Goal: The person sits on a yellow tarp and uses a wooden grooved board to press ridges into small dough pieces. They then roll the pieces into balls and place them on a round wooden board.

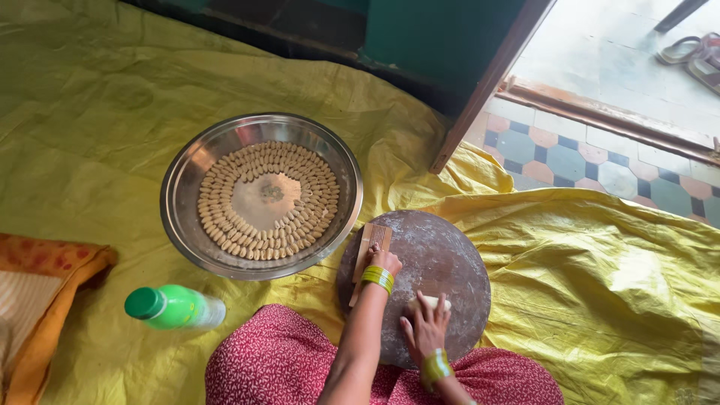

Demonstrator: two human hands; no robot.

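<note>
My left hand [383, 260] rests on a small ribbed wooden comb board [371, 247] lying at the left edge of a round floured board [442, 259]. My right hand [424, 326] presses flat on a pale roll of dough [433, 303] on the same round board, fingers spread over it. Green and yellow bangles are on both wrists. A wide steel plate [191, 176] to the left holds several rings of small ridged dough shells [225, 236] around a bare centre.
A yellow plastic sheet [600, 285] covers the floor. A green-capped plastic bottle [174, 307] lies by my red patterned lap [277, 360]. An orange cloth [41, 300] is at far left. A door frame [487, 82], tiled floor and sandals [694, 56] are upper right.
</note>
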